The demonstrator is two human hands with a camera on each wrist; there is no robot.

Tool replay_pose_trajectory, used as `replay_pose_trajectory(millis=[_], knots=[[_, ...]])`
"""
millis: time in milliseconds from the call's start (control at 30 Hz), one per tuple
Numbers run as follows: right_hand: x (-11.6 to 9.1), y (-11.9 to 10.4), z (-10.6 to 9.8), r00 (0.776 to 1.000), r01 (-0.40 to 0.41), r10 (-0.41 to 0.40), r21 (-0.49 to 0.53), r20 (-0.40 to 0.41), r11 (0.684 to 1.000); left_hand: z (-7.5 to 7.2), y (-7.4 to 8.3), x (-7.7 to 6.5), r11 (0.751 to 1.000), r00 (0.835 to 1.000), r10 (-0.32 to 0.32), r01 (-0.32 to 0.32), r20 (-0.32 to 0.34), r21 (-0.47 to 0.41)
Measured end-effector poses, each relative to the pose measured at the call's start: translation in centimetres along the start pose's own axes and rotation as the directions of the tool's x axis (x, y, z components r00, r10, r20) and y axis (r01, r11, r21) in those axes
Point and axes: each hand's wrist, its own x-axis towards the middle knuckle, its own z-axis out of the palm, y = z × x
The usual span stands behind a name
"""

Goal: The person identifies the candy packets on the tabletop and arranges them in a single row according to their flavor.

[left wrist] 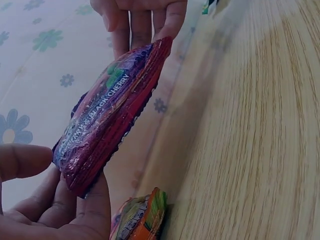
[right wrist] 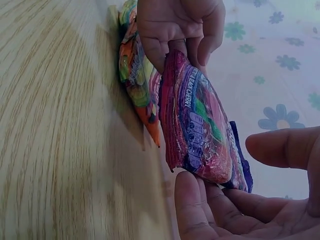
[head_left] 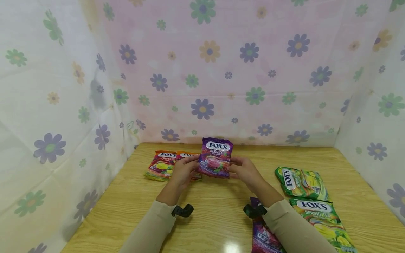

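Note:
A purple Fox's Berries candy bag (head_left: 215, 158) is held up off the table, its printed front facing the head camera. My left hand (head_left: 183, 172) grips its left edge, thumb (left wrist: 25, 161) at the near side and fingers behind. On the opposite edge, my right hand (head_left: 248, 172) supports it with bent fingers (right wrist: 195, 205) along the edge and back. The right thumb (right wrist: 280, 147) stands a little apart from the wrapper in the right wrist view. Behind my left hand lie two Fox's Fruits bags, one orange-red bag (head_left: 162, 165) and another (head_left: 186, 154) partly covered.
A second purple bag (head_left: 264, 237) lies near the front, partly under my right forearm in the head view. Two green Spring Tea bags, one (head_left: 303, 182) behind the other (head_left: 322, 218), rest on the wooden table (head_left: 215, 214) at right. Flowered cloth (head_left: 227, 88) encloses the back and sides.

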Motion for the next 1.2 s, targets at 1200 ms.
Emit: replay_pose_trajectory(millis=[1200], knots=[[0.7, 1.7, -0.8, 0.996, -0.092, 0.092, -0.098, -0.001, 0.991, 0.1, -0.2, -0.4, 0.964, 0.995, -0.059, 0.037, 0.076, 0.262]])
